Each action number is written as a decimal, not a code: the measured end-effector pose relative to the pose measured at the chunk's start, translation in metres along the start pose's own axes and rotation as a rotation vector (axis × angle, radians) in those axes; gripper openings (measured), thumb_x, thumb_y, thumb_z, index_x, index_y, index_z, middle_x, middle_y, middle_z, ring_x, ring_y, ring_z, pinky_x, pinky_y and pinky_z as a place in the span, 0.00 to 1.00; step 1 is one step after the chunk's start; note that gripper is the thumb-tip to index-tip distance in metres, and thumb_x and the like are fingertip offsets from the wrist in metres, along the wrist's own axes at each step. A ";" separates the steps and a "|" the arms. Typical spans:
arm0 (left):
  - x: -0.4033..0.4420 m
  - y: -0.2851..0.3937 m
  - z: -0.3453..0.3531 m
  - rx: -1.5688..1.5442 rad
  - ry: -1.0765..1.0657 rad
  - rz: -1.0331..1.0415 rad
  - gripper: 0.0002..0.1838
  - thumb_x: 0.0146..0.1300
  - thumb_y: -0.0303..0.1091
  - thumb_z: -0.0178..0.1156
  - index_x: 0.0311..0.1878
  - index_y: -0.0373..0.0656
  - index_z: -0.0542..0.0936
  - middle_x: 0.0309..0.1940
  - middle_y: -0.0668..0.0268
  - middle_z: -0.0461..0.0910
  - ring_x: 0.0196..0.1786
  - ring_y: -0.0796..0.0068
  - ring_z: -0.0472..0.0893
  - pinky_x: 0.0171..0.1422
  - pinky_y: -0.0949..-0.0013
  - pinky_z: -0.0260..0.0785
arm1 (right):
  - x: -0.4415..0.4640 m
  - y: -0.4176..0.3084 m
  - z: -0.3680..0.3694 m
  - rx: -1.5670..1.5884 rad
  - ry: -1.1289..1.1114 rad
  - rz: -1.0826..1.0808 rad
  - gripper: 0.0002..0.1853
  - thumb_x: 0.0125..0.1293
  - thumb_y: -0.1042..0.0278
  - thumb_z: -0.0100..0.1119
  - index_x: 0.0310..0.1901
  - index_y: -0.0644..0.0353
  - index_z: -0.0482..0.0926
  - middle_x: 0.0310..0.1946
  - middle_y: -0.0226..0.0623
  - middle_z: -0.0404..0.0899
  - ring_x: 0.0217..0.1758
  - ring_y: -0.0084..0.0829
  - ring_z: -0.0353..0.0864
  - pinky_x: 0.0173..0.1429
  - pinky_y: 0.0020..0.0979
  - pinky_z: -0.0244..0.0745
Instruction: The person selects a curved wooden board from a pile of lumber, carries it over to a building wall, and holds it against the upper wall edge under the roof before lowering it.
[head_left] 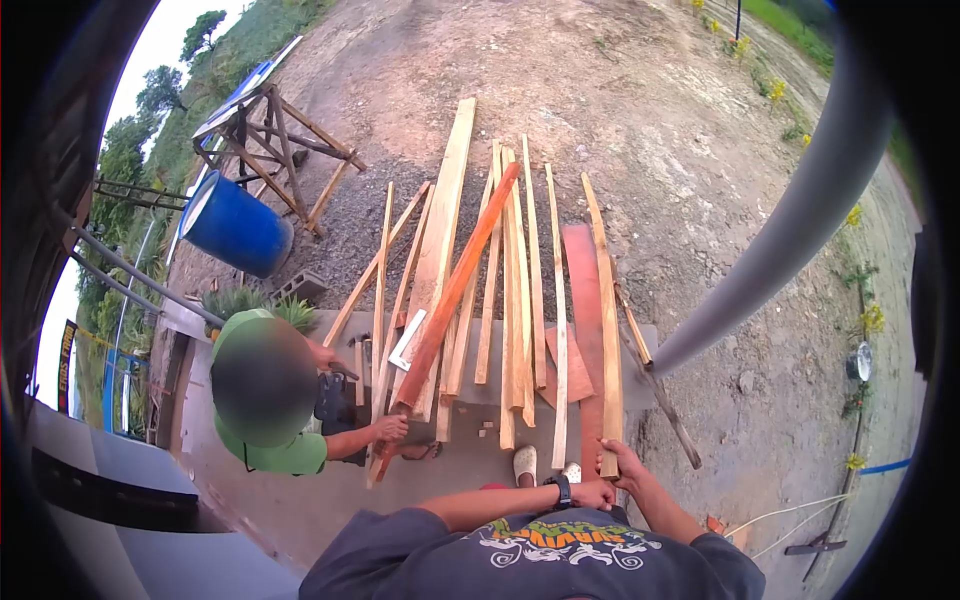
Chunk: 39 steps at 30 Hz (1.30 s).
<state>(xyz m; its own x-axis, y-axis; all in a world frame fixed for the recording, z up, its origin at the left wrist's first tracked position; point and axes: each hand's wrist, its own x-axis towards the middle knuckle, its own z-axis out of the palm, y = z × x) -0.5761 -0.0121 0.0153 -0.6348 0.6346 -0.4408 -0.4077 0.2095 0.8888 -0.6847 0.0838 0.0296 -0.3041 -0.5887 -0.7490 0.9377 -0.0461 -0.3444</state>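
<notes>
One long pale board (609, 350) is grasped near its closest end by the right hand (622, 462), its fingers closed round the wood. The left hand (595, 493) is held low beside the right wrist; whether anything is gripped by it cannot be told. Pale shoes (525, 463) can be seen below. Alongside the board lies a wide reddish plank (584, 290), by which the grasped piece could be caught if it were pulled sideways. If the near end were lifted by a one-handed grip alone, the long far part could twist or swing, and splinters could be driven into bare skin by its rough edges.

To the left, a narrow red-brown beam (462, 285) is held at its near end by a co-worker's hand (390, 430). Because it is laid slantwise over loose strips (517, 300), they could be rolled or dragged off the grey counter (637, 388) by a shift of that beam. A white square (406, 342), set close against it, could be knocked down.

Farther off, a blue drum (235, 225) and a wooden trestle (285, 160) are seen on the rough ground (600, 90).
</notes>
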 end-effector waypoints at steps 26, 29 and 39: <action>-0.108 -0.012 -0.081 -0.434 0.404 -0.232 0.20 0.74 0.48 0.50 0.53 0.41 0.78 0.42 0.61 0.82 0.43 0.68 0.82 0.50 0.62 0.75 | -0.043 -0.035 0.109 0.169 -0.085 -0.149 0.16 0.70 0.61 0.47 0.50 0.65 0.71 0.34 0.40 0.76 0.33 0.32 0.80 0.35 0.35 0.80; -0.126 0.058 -0.091 -0.808 0.560 0.017 0.22 0.75 0.50 0.50 0.60 0.43 0.73 0.47 0.63 0.79 0.47 0.71 0.80 0.52 0.64 0.75 | -0.031 -0.039 0.108 -0.124 -0.006 -0.211 0.15 0.70 0.63 0.50 0.50 0.67 0.71 0.35 0.40 0.78 0.32 0.33 0.81 0.34 0.37 0.82; -0.109 0.054 -0.077 -0.746 0.571 0.145 0.25 0.75 0.46 0.50 0.69 0.43 0.67 0.57 0.65 0.76 0.56 0.68 0.79 0.58 0.61 0.74 | -0.016 0.001 0.079 -0.289 0.095 -0.263 0.14 0.68 0.64 0.57 0.47 0.66 0.76 0.39 0.41 0.81 0.31 0.33 0.84 0.29 0.35 0.83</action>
<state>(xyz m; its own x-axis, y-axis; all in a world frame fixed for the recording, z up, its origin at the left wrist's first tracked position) -0.5793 -0.1277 0.1018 -0.8566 0.1158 -0.5029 -0.4883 -0.4971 0.7173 -0.6655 0.0292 0.0855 -0.5543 -0.5096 -0.6581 0.7440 0.0513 -0.6662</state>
